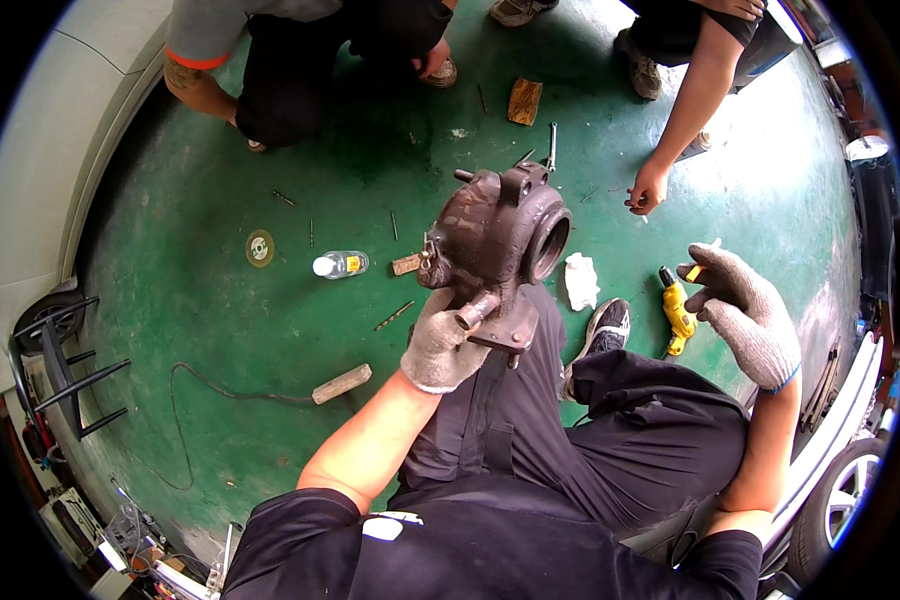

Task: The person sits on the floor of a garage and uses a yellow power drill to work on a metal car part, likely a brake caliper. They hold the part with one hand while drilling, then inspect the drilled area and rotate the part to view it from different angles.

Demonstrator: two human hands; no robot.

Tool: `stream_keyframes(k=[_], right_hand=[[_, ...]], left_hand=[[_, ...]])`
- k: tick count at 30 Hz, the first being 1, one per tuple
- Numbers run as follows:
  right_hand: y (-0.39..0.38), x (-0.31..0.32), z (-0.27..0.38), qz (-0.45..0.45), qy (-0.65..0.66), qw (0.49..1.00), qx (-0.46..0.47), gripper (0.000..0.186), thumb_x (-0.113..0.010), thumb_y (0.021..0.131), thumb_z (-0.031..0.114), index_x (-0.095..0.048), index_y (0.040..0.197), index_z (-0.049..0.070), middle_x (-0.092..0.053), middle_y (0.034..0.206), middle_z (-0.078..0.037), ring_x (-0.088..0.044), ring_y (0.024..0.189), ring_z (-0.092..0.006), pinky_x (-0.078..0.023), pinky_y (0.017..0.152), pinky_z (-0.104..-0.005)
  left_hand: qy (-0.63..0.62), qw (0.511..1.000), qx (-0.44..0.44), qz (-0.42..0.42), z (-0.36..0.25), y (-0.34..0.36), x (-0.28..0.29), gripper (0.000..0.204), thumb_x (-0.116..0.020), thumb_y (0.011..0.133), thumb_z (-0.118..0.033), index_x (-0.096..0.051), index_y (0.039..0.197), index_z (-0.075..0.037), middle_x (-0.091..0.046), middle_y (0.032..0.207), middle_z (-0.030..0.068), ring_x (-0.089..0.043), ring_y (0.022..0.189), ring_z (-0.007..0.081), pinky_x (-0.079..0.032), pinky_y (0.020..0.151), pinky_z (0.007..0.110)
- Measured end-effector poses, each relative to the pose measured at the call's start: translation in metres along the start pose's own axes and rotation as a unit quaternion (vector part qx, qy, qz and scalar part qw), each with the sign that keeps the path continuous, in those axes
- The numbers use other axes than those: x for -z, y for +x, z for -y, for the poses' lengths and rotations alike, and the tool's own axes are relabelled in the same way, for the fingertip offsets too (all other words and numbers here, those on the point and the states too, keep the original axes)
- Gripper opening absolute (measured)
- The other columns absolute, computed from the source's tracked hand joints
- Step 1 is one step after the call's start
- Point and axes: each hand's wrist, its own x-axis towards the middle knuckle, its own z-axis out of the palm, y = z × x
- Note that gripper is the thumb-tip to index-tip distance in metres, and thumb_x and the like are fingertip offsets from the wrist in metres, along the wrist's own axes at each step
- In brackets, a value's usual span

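My gloved left hand (440, 350) grips a brown, rusty cast-metal turbocharger housing (480, 230) from below, lifting it over my legs. Its round opening faces right, and a flange with a bolt hangs at the bottom. Off to the right, my gloved right hand (755, 315) is raised with fingers bent, pinching what looks like a cigarette (694, 273) with an orange end. Just left of that hand, a yellow power drill (680, 318) lies on the floor. A crumpled white rag (581, 282) rests between the drill and the housing.
On the green floor lie a clear bottle (342, 264), a cutting disc (259, 248), several drill bits, a wrench (552, 147), wood blocks (524, 102) and a corded pale block (341, 384). Two people crouch opposite; one person's hand (648, 188) reaches in. A car (90, 120) borders the left.
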Motion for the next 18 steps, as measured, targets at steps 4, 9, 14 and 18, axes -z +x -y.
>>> stream_keyframes(k=[4, 9, 14, 18], right_hand=[[-0.002, -0.002, 0.005, -0.007, 0.002, 1.0, 0.005, 0.059, -0.057, 0.093, 0.001, -0.053, 0.151, -0.002, -0.068, 0.132, -0.013, -0.066, 0.11, -0.0182, -0.051, 0.105, -0.0342], [-0.012, -0.005, 0.005, -0.007, 0.043, 0.996, 0.08, 0.06, -0.059, 0.092, 0.0, -0.053, 0.151, -0.002, -0.069, 0.133, -0.015, -0.067, 0.106, -0.0187, -0.052, 0.102, -0.0358], [-0.037, -0.025, 0.014, 0.022, 0.057, 0.975, 0.213, 0.058, -0.068, 0.091, 0.014, -0.058, 0.145, -0.005, -0.073, 0.129, -0.02, -0.073, 0.103, -0.0278, -0.057, 0.097, -0.0426], [-0.047, -0.039, 0.049, 0.213, -0.022, 0.935, 0.283, 0.056, -0.065, 0.09, 0.012, -0.06, 0.141, -0.009, -0.072, 0.124, -0.028, -0.075, 0.102, -0.0385, -0.058, 0.094, -0.045]], left_hand=[[0.088, 0.996, 0.008, -0.026, -0.003, 0.0, -0.017, 0.065, -0.071, 0.091, -0.004, -0.045, 0.15, -0.004, -0.061, 0.122, 0.007, -0.065, 0.099, 0.0185, -0.057, 0.091, 0.038], [0.171, 0.985, -0.009, -0.023, 0.0, 0.003, -0.022, 0.095, -0.078, 0.074, -0.003, -0.033, 0.157, -0.003, -0.058, 0.139, 0.009, -0.062, 0.122, 0.0181, -0.055, 0.099, 0.035], [0.218, 0.976, 0.019, 0.022, -0.002, 0.009, -0.044, 0.105, -0.082, 0.074, -0.006, -0.024, 0.162, -0.002, -0.05, 0.149, 0.0105, -0.058, 0.131, 0.021, -0.052, 0.109, 0.037], [0.286, 0.957, -0.026, 0.033, 0.012, 0.008, -0.03, 0.108, -0.082, 0.074, -0.006, -0.021, 0.162, 0.004, -0.046, 0.153, 0.0135, -0.051, 0.141, 0.0218, -0.046, 0.116, 0.039]])
